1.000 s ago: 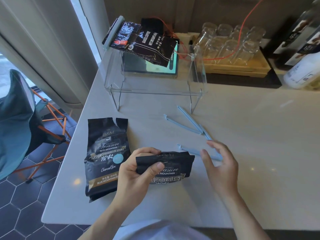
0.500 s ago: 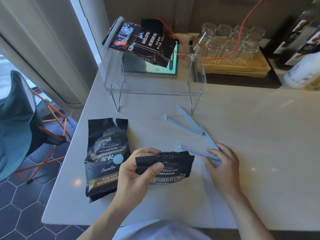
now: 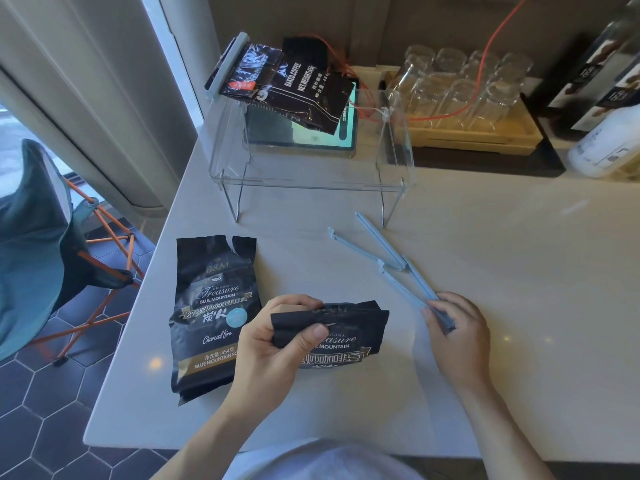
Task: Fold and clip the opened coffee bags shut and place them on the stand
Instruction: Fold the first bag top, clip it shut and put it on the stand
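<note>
The folded coffee bag (image 3: 332, 332) sits low on the white surface (image 3: 502, 306), just below centre, and the left hand (image 3: 277, 344) has it by the folded top edge. Thumb over the front, other fingers (image 3: 294, 301) curled behind: a firm pinch that keeps the fold from springing open. This looks like soft, crinkly foil with a slick face, light to middling with some coffee inside, so the judgement is that the fold wants to uncurl the second it is let go. Best hold is right on the folded band, near one end, leaving the rest of the band free for a clip.

Over at 3 o'clock from the bag, the right hand (image 3: 453, 327) closes on the near end of a blue sealing clip (image 3: 408, 289), fingertips pinching its hinge end. The clip is a long, stiff, thin plastic bar, light, likely easy to slide on the surface, and its two arms stand apart in a narrow V.

A second blue clip (image 3: 367, 244) lies at 12 o'clock of the held bag. An unfolded bag (image 3: 214, 317) lies flat at 9 o'clock, top open. At 12 o'clock, far back, the clear stand (image 3: 311, 168) already carries a clipped bag (image 3: 291, 88).
</note>
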